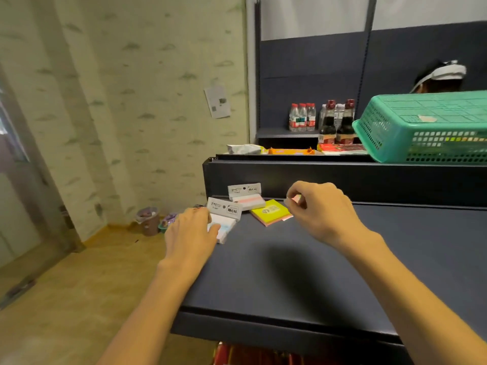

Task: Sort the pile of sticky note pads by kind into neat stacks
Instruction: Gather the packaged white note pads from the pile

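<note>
On the dark shelf top (303,259) my left hand (192,233) grips a white pad pack with a grey header card (225,213) at the shelf's left edge. A second white pack with a pink stripe (247,198) lies behind it. To its right sits a yellow pad on top of a pink one (270,212). My right hand (321,209) hovers beside that pile, its fingers curled, pinching a small pink pad (295,199) just above the surface.
A green plastic basket (427,127) stands on the raised ledge at the back right, with bottles (334,125) and flat packets (290,150) beside it. A person's capped head (440,77) shows behind the basket. Left of the shelf is open floor with a small bin (149,219).
</note>
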`<control>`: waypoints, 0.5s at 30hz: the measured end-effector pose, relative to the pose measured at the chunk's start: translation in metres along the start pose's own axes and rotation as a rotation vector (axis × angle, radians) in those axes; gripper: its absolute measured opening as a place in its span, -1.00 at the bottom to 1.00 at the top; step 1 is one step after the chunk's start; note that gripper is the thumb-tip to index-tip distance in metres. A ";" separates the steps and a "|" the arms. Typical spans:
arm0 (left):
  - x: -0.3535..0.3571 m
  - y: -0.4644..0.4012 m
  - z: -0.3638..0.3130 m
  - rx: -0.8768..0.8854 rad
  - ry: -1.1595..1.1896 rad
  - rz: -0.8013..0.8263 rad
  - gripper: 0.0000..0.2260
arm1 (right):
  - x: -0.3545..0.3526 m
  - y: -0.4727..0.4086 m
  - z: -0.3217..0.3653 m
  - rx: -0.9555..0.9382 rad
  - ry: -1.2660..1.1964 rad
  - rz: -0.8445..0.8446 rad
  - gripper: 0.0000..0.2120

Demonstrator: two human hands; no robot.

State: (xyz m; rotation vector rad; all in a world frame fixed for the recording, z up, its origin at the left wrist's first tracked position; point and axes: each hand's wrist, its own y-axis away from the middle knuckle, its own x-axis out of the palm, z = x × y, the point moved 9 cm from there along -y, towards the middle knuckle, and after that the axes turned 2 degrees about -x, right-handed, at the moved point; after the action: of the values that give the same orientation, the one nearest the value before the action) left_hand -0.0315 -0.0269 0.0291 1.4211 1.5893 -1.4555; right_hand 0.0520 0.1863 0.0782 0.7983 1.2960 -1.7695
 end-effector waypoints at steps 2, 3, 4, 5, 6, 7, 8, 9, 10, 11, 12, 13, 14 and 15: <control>0.003 -0.011 0.006 -0.012 -0.085 0.043 -0.69 | 0.014 -0.018 0.005 0.000 0.025 0.032 -0.84; 0.004 -0.016 0.007 -0.009 -0.124 0.054 -0.65 | 0.021 -0.027 0.006 0.007 0.035 0.048 -0.84; 0.004 -0.021 0.007 -0.001 -0.154 0.065 -0.63 | 0.029 -0.036 0.008 0.014 0.047 0.066 -0.84; 0.005 -0.027 0.007 0.009 -0.176 0.078 -0.61 | 0.038 -0.045 0.009 0.023 0.059 0.088 -0.84; 0.007 -0.032 0.007 0.020 -0.198 0.094 -0.59 | 0.046 -0.054 0.011 0.035 0.069 0.108 -0.83; 0.010 -0.037 0.007 0.029 -0.218 0.116 -0.56 | 0.054 -0.062 0.011 0.050 0.078 0.120 -0.83; 0.014 -0.041 0.007 0.038 -0.233 0.142 -0.53 | 0.061 -0.070 0.011 0.069 0.088 0.120 -0.83; 0.019 -0.044 0.008 0.044 -0.238 0.173 -0.50 | 0.066 -0.077 0.011 0.089 0.097 0.114 -0.82; 0.023 -0.047 0.008 0.047 -0.231 0.200 -0.49 | 0.071 -0.084 0.010 0.107 0.109 0.103 -0.82; 0.026 -0.050 0.008 0.051 -0.215 0.221 -0.48 | 0.076 -0.090 0.009 0.126 0.120 0.094 -0.82; 0.029 -0.052 0.008 0.060 -0.200 0.234 -0.48 | 0.080 -0.095 0.009 0.145 0.128 0.088 -0.81; 0.031 -0.054 0.007 0.075 -0.190 0.242 -0.49 | 0.084 -0.099 0.009 0.165 0.131 0.084 -0.81; 0.033 -0.056 0.006 0.088 -0.185 0.249 -0.49 | 0.086 -0.103 0.009 0.182 0.130 0.077 -0.81; 0.034 -0.058 0.006 0.098 -0.176 0.254 -0.49 | 0.089 -0.106 0.010 0.199 0.128 0.070 -0.81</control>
State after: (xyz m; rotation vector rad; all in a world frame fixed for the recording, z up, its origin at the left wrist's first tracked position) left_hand -0.0966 -0.0132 0.0174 1.4458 1.1987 -1.4771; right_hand -0.0843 0.1745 0.0553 1.0704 1.1694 -1.8360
